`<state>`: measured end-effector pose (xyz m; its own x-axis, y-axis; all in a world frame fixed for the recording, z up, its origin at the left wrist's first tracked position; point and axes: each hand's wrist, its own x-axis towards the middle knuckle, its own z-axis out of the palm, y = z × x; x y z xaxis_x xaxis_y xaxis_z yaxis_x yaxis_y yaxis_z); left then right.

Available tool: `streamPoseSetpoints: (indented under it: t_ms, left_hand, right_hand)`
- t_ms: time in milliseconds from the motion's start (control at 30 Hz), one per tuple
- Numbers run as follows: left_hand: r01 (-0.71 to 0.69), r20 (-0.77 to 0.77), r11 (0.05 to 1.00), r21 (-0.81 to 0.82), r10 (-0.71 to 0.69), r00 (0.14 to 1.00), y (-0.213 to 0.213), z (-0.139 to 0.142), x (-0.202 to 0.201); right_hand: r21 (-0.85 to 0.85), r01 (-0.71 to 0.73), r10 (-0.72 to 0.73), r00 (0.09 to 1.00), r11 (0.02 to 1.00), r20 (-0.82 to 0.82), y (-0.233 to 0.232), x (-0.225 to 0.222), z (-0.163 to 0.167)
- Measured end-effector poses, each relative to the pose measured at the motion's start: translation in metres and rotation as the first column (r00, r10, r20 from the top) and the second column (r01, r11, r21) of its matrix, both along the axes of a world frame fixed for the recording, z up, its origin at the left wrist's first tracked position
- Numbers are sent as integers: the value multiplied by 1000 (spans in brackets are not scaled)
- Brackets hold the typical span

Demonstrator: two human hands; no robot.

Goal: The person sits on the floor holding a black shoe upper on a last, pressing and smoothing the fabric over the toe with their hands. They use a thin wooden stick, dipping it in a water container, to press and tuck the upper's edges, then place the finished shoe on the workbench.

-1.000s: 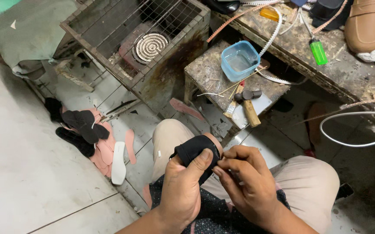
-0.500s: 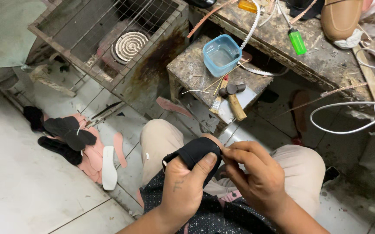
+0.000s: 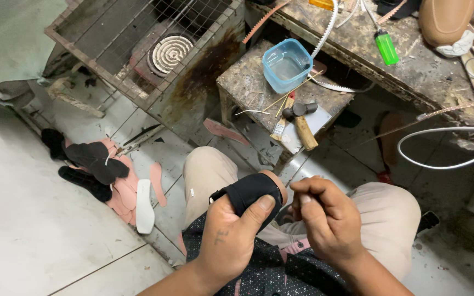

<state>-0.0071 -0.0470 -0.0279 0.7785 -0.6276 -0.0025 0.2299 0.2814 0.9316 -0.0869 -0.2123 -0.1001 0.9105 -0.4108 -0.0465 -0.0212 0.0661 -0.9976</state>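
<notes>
A seated person's lap is seen from above, knees in beige trousers pointing up the frame. A black shoe upper (image 3: 250, 193) is gripped in the left hand (image 3: 228, 235), held over the left knee, with the thumb pressed along its top edge and the fingers wrapped beneath. The right hand (image 3: 324, 219) is held just beside it, over the right thigh, fingers curled and pinched together; whether anything thin is caught between them cannot be told. Ahead of the knees a small, stained work stool (image 3: 248, 87) is stood. On its far edge a blue plastic tub (image 3: 286, 64) is set, and near its front right corner a hammer (image 3: 301, 123) with a wooden handle is laid beside a small brush (image 3: 282, 123). To the left of the stool a rusted wire cage (image 3: 138, 49) is seen, with a coiled heating ring (image 3: 168, 52) inside. On the tiled floor at the left, black sole pieces (image 3: 91, 161), pink insole cut-outs (image 3: 124, 194) and one white insole (image 3: 145, 205) are scattered together. Along the top right a grimy workbench (image 3: 412, 71) is placed, with a green lighter (image 3: 386, 46) near its front edge and a tan shoe (image 3: 445, 19) at its far edge. A white cable (image 3: 440, 148) is looped below the bench edge.
</notes>
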Motion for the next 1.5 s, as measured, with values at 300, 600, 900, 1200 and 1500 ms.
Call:
streamPoseSetpoints:
  t_ms: [300,600,900,1200,1500]
  left_hand:
    - [-64,-82,998,-3,63,995,-1,-6,-9]
    - [14,-99,996,-94,-23,995,-7,-15,-19]
    - [38,-156,993,-111,-55,986,-8,-15,-18]
    - [40,-167,999,-30,-44,985,-5,-20,-19]
    - [64,-80,997,-46,-68,994,-4,-19,-15]
  right_hand:
    - [-420,-30,115,977,907,178,3,2,13]
    - [63,-107,119,962,992,-245,-5,-4,18]
    - [20,-158,159,962,987,-222,-14,-4,32]
    - [-363,-192,133,975,912,-179,-12,-5,32]
    - [-371,-186,123,975,910,-187,-14,-2,29]
